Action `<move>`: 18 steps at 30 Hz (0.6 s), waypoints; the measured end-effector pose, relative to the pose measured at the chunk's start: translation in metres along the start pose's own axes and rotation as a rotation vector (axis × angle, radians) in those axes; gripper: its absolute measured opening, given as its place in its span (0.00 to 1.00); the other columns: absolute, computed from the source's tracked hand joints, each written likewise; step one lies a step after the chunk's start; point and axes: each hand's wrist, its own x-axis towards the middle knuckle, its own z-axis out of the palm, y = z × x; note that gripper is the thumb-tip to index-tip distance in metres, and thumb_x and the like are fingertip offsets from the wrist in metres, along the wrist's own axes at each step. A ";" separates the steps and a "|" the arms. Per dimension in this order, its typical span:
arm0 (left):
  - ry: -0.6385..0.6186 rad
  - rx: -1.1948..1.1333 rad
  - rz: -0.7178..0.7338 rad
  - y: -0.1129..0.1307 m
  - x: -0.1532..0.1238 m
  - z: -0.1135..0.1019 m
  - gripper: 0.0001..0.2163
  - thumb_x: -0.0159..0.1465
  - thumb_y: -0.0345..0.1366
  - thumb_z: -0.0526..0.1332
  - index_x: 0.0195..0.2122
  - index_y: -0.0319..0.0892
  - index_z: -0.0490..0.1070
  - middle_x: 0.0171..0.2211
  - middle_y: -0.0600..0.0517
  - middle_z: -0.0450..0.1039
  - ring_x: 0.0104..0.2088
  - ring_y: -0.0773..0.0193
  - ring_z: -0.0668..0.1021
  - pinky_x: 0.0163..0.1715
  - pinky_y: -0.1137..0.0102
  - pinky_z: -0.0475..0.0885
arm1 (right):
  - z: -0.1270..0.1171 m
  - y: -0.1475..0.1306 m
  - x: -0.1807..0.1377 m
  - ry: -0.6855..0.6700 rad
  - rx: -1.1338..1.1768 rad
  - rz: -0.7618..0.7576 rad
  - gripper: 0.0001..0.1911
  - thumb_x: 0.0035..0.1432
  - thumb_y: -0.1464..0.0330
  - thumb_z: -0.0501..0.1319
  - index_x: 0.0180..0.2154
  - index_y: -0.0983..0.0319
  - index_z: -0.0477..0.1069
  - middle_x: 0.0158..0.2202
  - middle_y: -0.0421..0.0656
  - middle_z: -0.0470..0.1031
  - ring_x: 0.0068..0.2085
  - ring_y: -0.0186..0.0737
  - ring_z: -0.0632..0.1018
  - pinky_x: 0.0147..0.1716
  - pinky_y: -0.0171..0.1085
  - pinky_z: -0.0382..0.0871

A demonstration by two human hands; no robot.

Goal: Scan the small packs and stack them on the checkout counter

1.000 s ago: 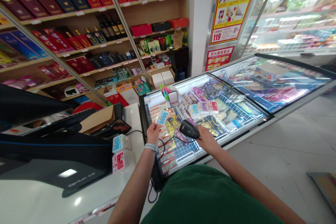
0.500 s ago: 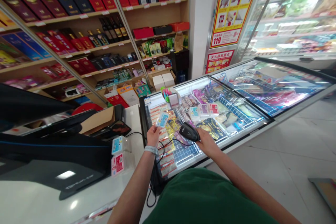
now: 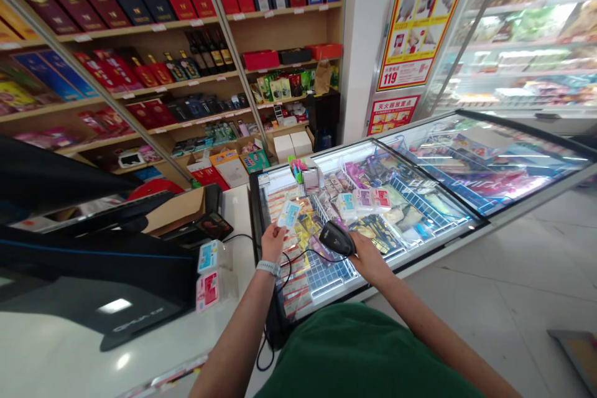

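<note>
My left hand (image 3: 273,242) pinches the lower edge of a small clear plastic pack with a blue-and-white label (image 3: 289,214), held above the freezer glass. In my right hand (image 3: 370,259) is a black barcode scanner (image 3: 336,238), its head pointing left toward the pack. A black cable (image 3: 311,252) runs from the scanner past my left wrist. Beyond the scanner, three similar packs stand in a row on the glass: a blue-labelled pack (image 3: 347,204), a purple-labelled pack (image 3: 364,199) and a red-labelled pack (image 3: 382,198).
A chest freezer (image 3: 466,224) with a glass top stretches to the right. On the white counter (image 3: 236,208) at left are a black checkout terminal (image 3: 102,286), an open cardboard box (image 3: 177,211) and two more packs (image 3: 208,289). Shelves (image 3: 280,18) of boxes and bottles line the back.
The view has shifted slightly, so the shelves and freezer sit a little lower and farther right. Both hands keep their hold on the pack and the scanner, nearly still.
</note>
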 end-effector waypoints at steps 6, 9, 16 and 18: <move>0.022 -0.093 -0.073 0.003 -0.005 0.005 0.28 0.52 0.38 0.67 0.54 0.41 0.64 0.29 0.52 0.77 0.30 0.65 0.80 0.28 0.73 0.71 | 0.000 -0.001 0.000 -0.002 0.013 0.004 0.24 0.51 0.77 0.56 0.52 0.65 0.64 0.45 0.51 0.71 0.47 0.48 0.72 0.50 0.45 0.65; 0.006 -0.118 -0.126 0.005 -0.010 0.010 0.27 0.53 0.38 0.67 0.54 0.41 0.64 0.28 0.52 0.76 0.29 0.65 0.80 0.29 0.73 0.72 | -0.001 -0.001 -0.001 0.000 0.024 0.016 0.25 0.50 0.77 0.56 0.52 0.64 0.64 0.45 0.50 0.71 0.48 0.48 0.72 0.50 0.46 0.65; 0.021 -0.180 -0.226 0.006 -0.016 0.021 0.24 0.54 0.35 0.67 0.51 0.41 0.63 0.30 0.51 0.76 0.29 0.64 0.80 0.31 0.70 0.73 | -0.006 -0.007 -0.004 0.025 0.056 0.033 0.25 0.50 0.78 0.55 0.51 0.64 0.65 0.45 0.49 0.72 0.49 0.48 0.72 0.51 0.46 0.65; 0.020 -0.189 -0.237 0.007 -0.018 0.024 0.23 0.53 0.34 0.67 0.50 0.41 0.64 0.29 0.51 0.76 0.29 0.64 0.80 0.31 0.70 0.73 | -0.006 -0.009 -0.005 0.034 0.064 0.048 0.25 0.50 0.79 0.54 0.51 0.63 0.65 0.45 0.49 0.72 0.49 0.48 0.72 0.51 0.47 0.66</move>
